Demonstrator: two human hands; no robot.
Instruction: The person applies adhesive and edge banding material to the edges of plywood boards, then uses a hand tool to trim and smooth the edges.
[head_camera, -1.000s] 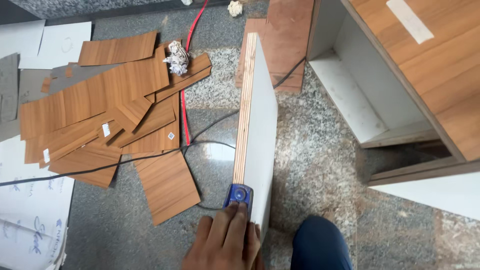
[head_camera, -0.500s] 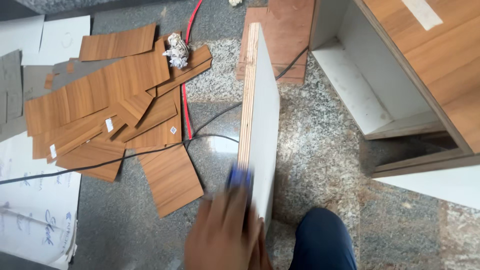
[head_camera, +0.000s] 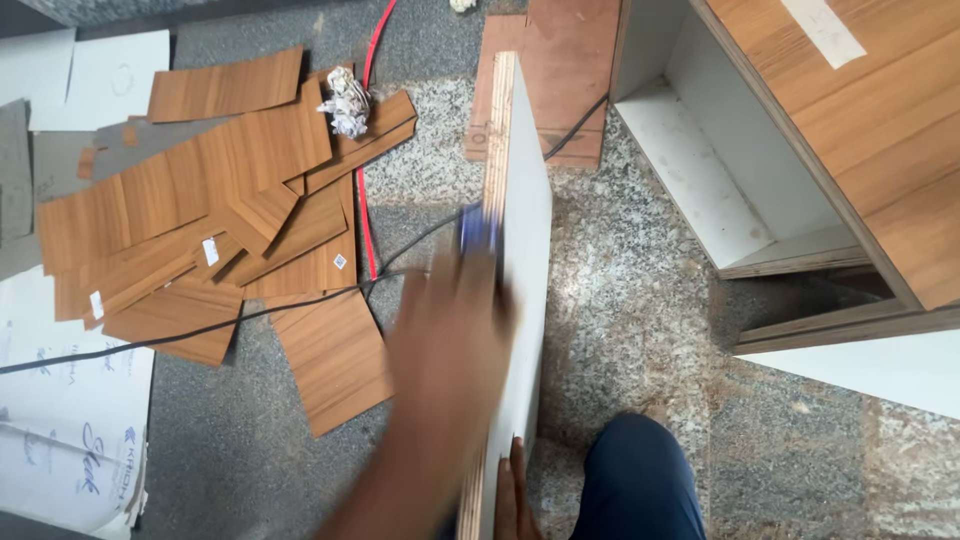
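Blue tool under blurred left hand, grip unclear; small white labels on wood-grain offcuts.

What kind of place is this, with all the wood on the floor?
Probably a carpentry or furniture-making site. Wood-grain laminate offcuts lie scattered on the granite floor, a white-faced plywood board stands on edge, and an unfinished cabinet lies beside it.

Carpentry work site on a bare stone floor

Offcuts of wood-grain laminate lie scattered on the speckled granite floor, beside a white-faced plywood board standing on edge, an unfinished laminate-clad cabinet, a spare plywood piece, trailing cables and sheets of paper.
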